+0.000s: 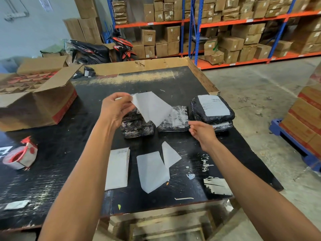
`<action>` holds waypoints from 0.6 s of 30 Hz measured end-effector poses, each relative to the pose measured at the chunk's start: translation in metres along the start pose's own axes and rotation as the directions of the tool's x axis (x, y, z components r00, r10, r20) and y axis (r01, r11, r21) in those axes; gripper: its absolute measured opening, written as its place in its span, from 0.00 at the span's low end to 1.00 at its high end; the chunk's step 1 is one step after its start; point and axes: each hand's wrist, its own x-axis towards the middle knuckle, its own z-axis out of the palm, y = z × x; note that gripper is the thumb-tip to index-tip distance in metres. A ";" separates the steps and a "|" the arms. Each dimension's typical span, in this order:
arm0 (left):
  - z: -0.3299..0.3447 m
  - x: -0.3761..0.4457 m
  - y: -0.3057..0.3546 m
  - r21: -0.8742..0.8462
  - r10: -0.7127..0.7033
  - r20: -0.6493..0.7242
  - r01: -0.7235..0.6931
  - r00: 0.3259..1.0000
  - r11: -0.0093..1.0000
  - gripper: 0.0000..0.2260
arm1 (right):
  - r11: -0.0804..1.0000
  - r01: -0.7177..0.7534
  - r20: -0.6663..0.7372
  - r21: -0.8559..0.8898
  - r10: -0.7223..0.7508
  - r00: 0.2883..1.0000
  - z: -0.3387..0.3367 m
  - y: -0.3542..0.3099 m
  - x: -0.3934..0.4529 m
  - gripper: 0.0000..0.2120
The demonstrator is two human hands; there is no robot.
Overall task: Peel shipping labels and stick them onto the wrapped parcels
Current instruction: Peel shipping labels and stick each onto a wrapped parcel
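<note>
Head view. Left hand [115, 108]: raised above the table, fingers and thumb pinching the top corner of a white label sheet [152, 108], which hangs down and to the right across the parcels behind it. Right hand [202, 132]: fingers loosely curled near the sheet's lower right edge, just beside it; whether the fingertips touch or pinch it cannot be told.

Black table [225, 153]: scuffed, with worn pale streaks.

Wrapped parcels, black film, in a row behind the hands:
- left parcel stack [137, 129], partly hidden by the left hand and the sheet;
- middle parcel [177, 120], glossy top, lower edge of the sheet over it;
- right parcel stack [212, 110], two high, upper one bearing a stuck white label [214, 105].

Near edge of the table, between the forearms: a stack of labels [118, 169], and beside it two loose white backing sheets [152, 171], overlapping.

Left side: tape dispenser [20, 155], red and white; open cardboard box [40, 103] with dividers inside.

Background: shelving racks [225, 20], blue and orange, loaded with cartons; a parked motorbike [104, 49].
</note>
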 end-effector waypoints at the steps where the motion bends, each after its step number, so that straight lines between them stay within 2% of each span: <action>1: 0.003 -0.001 0.000 0.011 0.006 0.015 -0.006 1.000 1.000 0.06 | 0.999 0.008 0.086 0.037 -0.011 0.996 0.010 -0.009 -0.006 0.10; 2: 0.007 -0.004 -0.002 0.015 0.006 0.026 -0.006 1.000 1.000 0.06 | 0.998 -0.008 0.185 0.055 -0.003 0.983 0.021 -0.018 -0.013 0.10; 4: 0.014 -0.009 -0.007 -0.005 -0.002 0.034 0.002 0.999 1.000 0.06 | 0.995 -0.085 0.365 0.052 0.061 0.929 0.038 -0.031 -0.023 0.18; 6: 0.020 -0.014 -0.013 -0.042 -0.012 0.048 0.014 0.999 0.999 0.06 | 0.988 -0.136 0.445 0.068 0.092 0.891 0.050 -0.038 -0.030 0.20; 8: 0.022 -0.019 -0.018 -0.063 -0.015 0.077 0.020 0.997 0.998 0.06 | 0.979 -0.130 0.379 0.159 0.061 0.923 0.060 -0.040 -0.033 0.15; 10: 0.022 -0.022 -0.020 -0.054 -0.020 0.095 0.026 0.995 0.998 0.05 | 0.980 -0.059 0.259 0.192 0.008 0.966 0.063 -0.037 -0.028 0.09; 14: 0.010 -0.021 -0.014 -0.004 -0.023 0.048 0.023 0.999 1.000 0.06 | 0.996 -0.041 0.187 0.080 0.026 0.982 0.049 -0.027 -0.016 0.04; 18: -0.001 -0.018 -0.006 0.049 -0.037 0.007 0.037 0.999 0.998 0.07 | 0.997 -0.076 0.105 0.007 0.075 0.992 0.023 -0.010 -0.004 0.08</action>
